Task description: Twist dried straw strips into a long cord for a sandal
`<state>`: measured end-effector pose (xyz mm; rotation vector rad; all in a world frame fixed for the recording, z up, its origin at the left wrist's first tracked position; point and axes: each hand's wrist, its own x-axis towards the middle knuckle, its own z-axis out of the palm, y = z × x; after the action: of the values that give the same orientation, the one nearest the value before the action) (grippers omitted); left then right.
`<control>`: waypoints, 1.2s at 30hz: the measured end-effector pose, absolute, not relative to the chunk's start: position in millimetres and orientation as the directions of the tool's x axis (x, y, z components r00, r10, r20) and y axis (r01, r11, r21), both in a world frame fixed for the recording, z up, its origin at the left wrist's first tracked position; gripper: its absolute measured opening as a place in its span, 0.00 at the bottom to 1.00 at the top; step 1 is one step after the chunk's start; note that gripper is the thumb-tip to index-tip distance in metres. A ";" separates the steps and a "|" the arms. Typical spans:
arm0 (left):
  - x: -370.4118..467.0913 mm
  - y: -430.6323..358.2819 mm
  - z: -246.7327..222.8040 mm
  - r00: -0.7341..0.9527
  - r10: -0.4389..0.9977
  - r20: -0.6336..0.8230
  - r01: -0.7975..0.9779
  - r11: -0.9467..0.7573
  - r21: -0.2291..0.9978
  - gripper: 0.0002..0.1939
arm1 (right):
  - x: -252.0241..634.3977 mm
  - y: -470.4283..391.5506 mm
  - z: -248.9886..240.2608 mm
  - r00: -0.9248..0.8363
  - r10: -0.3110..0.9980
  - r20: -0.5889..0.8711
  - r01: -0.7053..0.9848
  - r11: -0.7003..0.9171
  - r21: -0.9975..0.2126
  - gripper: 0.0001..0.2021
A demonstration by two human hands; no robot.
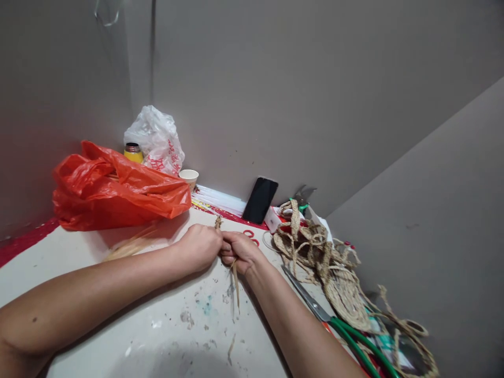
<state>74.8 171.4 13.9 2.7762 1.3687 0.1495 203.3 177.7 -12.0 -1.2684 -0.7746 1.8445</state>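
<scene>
My left hand [201, 247] and my right hand [242, 253] meet over the white tabletop, both closed with knuckles touching. Pinched between them is a straw braid [218, 222]; its short plaited end pokes up above the fingers, and the middle is hidden. Flat straw strands [237, 289] hang from beneath my right hand. Behind my left forearm lies a bundle of loose pale straw [132, 244]. Two red scissor handle rings [252, 237] show just beyond my right hand.
An orange-red plastic bag [118, 197] stands at the left, with a white bag [155, 136], a yellow bottle [134, 153] and a paper cup [189, 177] behind. A phone [260, 200] leans on the wall. Green-handled shears [315, 307] and coiled straw braid [346, 296] lie right.
</scene>
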 end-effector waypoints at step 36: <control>-57.6 172.9 44.3 0.269 0.948 -0.168 0.779 -0.112 0.617 0.06 | 232.2 186.1 -14.9 -0.484 0.779 -0.398 -0.120 -0.510 -0.852 0.09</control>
<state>-57.6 172.9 44.3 1.9344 1.5547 0.3592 232.2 186.1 -14.9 -1.1024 -1.0593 2.0335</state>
